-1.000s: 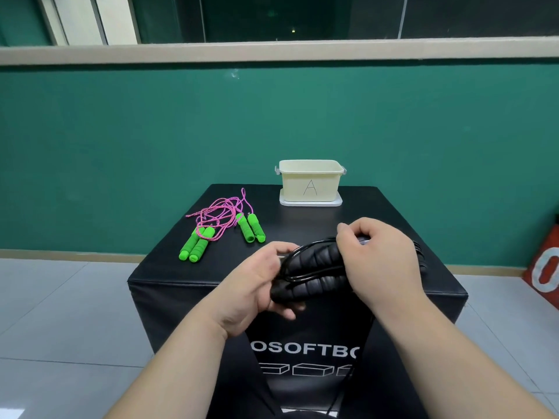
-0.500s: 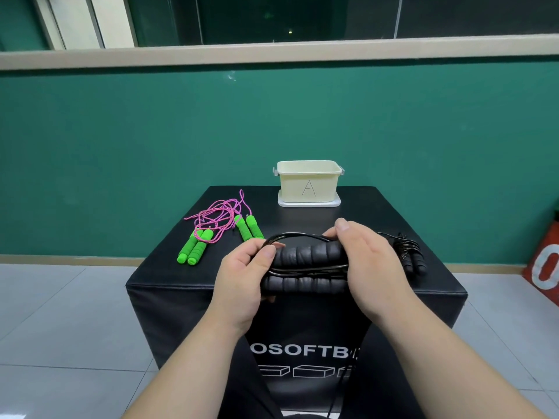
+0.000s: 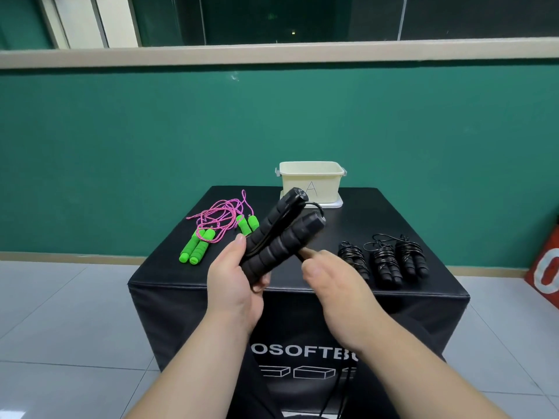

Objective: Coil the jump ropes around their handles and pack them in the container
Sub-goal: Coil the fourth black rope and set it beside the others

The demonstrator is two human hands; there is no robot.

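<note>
The pair of black ribbed foam handles (image 3: pixel 284 240) is clasped together at its lower end by the curled left hand (image 3: pixel 233 279), mid-frame, tilted toward the upper right. The thin black cord (image 3: pixel 299 253) appears to be pinched by the right hand (image 3: pixel 329 276) just beside them. Each turn is best pulled taut and laid beside the last. Both forearms are raised from the bottom edge. The cream plastic container (image 3: pixel 311 179) is seen beyond, upper centre.

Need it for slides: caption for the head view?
Mid-coil: left hand grips black handles, right hand pinches the cord; three coiled ropes, green ropes and container wait on the box.
</note>
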